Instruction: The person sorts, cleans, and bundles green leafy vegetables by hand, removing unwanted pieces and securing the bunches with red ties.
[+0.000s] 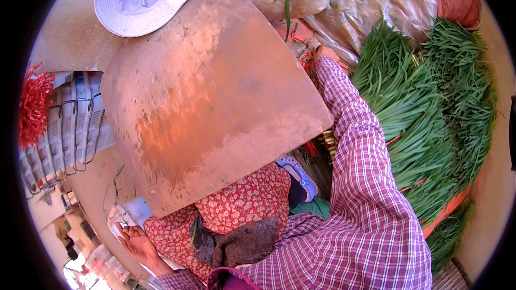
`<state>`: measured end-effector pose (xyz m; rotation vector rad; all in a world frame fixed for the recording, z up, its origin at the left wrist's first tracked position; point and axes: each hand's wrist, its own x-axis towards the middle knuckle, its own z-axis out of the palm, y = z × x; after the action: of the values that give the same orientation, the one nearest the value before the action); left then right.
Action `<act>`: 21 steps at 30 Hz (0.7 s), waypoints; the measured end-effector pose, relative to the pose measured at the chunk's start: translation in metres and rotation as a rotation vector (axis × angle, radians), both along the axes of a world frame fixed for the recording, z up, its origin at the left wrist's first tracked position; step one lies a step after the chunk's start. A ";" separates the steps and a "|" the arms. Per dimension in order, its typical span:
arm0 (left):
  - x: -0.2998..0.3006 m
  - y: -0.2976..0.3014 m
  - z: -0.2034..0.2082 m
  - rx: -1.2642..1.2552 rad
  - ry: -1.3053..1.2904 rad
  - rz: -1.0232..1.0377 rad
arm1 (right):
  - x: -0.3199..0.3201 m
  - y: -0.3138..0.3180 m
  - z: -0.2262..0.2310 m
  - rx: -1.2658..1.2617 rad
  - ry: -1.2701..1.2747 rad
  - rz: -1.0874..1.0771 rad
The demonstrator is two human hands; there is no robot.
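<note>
My right arm, in a purple checked sleeve, reaches past the right edge of a worn brown board (209, 96). At its end, my right hand (327, 53) is beside a tangle of red ties (307, 56); its fingers are mostly hidden, so I cannot tell whether it grips any. A large stack of green leafy bunches (411, 123) lies right of that arm. Low on the left, my left hand (141, 244) is open and palm up, its fingers loosely bent with nothing in them. It hovers beside my red flowered clothing (247, 193).
A white hat (145, 2) rests on the board's far edge. Plastic-wrapped sacks (376, 0) stand at the back right. On the left are a grey plastic crate (80, 123) and a bundle of red ties hanging near it. A dark cloth (247, 244) lies on my lap.
</note>
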<state>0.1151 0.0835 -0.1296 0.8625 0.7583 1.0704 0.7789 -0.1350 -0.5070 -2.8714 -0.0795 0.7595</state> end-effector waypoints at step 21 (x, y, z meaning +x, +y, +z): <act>-0.004 -0.026 0.002 -0.126 -0.206 0.053 | -0.006 -0.071 0.215 1.523 -0.073 -0.450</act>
<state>0.1109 0.0571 -0.1273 0.6176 0.6706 1.1271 0.7726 -0.2059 -0.2918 -1.3666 -0.0022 0.2416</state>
